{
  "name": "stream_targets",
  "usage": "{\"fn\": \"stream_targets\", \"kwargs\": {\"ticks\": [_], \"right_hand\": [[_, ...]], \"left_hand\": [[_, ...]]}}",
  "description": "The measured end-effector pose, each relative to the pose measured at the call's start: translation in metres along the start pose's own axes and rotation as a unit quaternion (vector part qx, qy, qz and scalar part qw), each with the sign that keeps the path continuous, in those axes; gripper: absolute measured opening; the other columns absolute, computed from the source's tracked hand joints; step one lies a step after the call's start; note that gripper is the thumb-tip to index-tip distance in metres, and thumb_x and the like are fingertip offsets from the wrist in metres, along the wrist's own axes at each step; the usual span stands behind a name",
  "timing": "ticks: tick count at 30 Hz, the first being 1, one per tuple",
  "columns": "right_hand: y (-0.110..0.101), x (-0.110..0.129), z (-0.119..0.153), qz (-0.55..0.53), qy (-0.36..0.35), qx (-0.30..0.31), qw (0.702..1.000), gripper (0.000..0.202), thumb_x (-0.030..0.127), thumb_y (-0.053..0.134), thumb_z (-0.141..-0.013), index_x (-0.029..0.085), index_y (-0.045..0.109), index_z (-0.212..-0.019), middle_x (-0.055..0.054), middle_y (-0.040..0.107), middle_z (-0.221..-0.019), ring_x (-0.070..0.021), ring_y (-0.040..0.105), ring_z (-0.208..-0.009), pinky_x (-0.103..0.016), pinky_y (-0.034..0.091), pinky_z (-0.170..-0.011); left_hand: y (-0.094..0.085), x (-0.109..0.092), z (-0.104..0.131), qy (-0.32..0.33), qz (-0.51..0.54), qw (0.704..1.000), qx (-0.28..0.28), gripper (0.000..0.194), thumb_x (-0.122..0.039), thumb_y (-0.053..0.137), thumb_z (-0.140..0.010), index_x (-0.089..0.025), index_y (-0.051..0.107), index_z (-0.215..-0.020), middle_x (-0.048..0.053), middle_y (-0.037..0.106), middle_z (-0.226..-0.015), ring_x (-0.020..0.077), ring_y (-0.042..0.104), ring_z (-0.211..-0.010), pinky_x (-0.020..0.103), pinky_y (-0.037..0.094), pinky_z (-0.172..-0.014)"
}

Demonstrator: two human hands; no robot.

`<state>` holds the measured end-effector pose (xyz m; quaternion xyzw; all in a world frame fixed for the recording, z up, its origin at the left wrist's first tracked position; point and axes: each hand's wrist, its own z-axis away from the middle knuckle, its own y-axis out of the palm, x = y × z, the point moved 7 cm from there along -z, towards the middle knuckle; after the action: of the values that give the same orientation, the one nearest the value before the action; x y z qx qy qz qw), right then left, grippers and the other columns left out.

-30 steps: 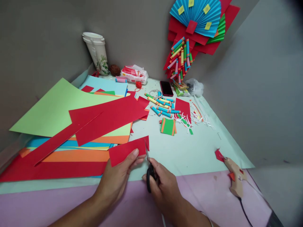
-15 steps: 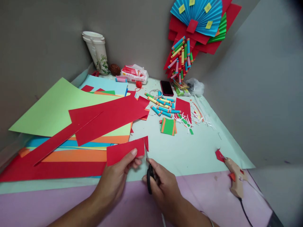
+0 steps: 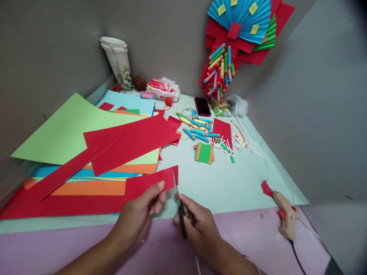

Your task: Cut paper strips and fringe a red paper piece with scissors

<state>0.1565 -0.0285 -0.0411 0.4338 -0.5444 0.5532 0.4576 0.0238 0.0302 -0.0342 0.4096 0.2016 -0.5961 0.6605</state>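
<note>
The red paper strip has slid leftward past the scissors, advancing the fringe cuts, left hand pinching it, right hand clamped on the handles.

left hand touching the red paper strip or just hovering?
Touching. The head view shows the left hand pinching the red paper strip, thumb pressed flat on its lower edge, beside the scissors.
</note>
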Motion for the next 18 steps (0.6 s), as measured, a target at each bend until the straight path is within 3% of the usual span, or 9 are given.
{"fn": "stream_targets", "kwargs": {"ticks": [12,18], "right_hand": [[0.005,-0.009,-0.001,-0.124,0.055,0.032,0.99,0.043,0.018,0.059,-0.084,0.017,0.06,-0.127,0.004,0.053,-0.067,-0.0085,0.044,-0.055,-0.02,0.043,-0.054],[0.007,-0.012,-0.001,-0.167,0.086,0.036,0.981,0.039,0.017,0.061,-0.083,0.018,0.061,-0.121,0.005,0.05,-0.065,-0.0076,0.043,-0.055,-0.019,0.04,-0.053]], "left_hand": [[0.008,-0.004,-0.001,-0.001,0.072,0.995,0.07,0.041,-0.039,0.061,-0.08,-0.021,0.054,-0.043,-0.003,0.039,-0.042,0.0123,0.031,-0.047,0.021,0.037,-0.049],[0.001,0.002,-0.004,0.004,0.03,0.999,0.041,0.041,-0.046,0.066,-0.077,-0.02,0.057,-0.046,-0.003,0.043,-0.046,0.0125,0.036,-0.052,0.021,0.038,-0.054]]}}
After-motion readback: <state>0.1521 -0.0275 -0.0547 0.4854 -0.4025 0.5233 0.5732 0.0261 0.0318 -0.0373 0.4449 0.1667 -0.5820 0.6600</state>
